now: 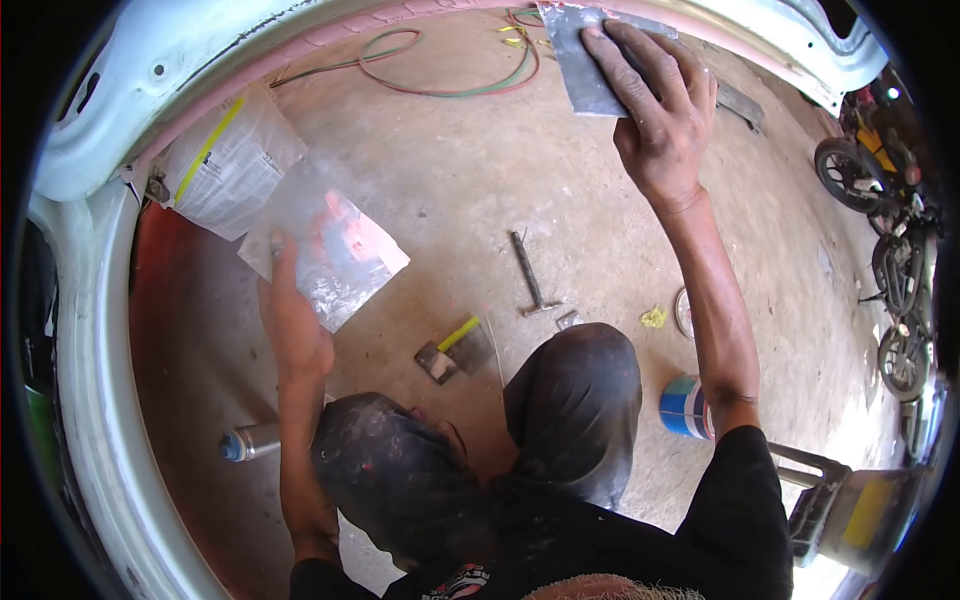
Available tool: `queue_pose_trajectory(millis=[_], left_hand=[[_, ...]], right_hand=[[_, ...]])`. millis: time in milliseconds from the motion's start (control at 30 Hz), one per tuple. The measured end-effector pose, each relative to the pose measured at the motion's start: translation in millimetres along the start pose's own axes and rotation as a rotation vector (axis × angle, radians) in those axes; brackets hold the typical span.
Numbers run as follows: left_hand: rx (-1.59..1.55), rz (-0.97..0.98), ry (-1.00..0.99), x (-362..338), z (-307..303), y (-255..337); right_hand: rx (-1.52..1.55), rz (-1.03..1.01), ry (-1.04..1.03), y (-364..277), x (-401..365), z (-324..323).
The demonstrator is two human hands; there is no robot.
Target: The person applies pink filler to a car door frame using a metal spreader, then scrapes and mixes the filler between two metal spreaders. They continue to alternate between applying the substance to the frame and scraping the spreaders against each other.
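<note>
Right hand [665, 120] fingers [625, 75] spread flat, holding metal spreader [585, 70] against pink panel edge [300, 47], left hand [295, 330] fingers gripping smeared mixing plate [335, 255]

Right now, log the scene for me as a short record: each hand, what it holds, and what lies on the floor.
left hand: holds a metal plate smeared with pink paste
right hand: presses a metal spreader against the pink strip on the white panel
masking: newspaper with yellow tape
floor: hammer, spray can, blue-and-white tin, hoses
right edge: motorcycles
</note>
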State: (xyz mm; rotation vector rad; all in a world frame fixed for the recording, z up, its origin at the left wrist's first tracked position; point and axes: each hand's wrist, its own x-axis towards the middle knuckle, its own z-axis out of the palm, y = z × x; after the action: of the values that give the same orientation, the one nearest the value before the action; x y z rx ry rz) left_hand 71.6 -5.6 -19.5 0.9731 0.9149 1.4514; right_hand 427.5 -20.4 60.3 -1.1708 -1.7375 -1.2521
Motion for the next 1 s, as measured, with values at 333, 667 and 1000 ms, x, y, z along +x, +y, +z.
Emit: queue_pose_trajectory(millis=[333, 667, 1000], left_hand=[[0.001, -0.038, 0.013, -1.1, 7.0, 0.0], [0.044, -0.045, -0.055, -0.8, 10.4, -6.5], [-0.09, -0.512, -0.333, 16.0, -7.1, -37.3]], right_hand=[[-0.102, -0.078, -0.1, 26.9, -18.6, 0.3], [-0.102, -0.11, 0.034, 38.5, -7.1, -2.1], [0.321, 0.279, -0.249, -29.2, -74.5, -11.9]])
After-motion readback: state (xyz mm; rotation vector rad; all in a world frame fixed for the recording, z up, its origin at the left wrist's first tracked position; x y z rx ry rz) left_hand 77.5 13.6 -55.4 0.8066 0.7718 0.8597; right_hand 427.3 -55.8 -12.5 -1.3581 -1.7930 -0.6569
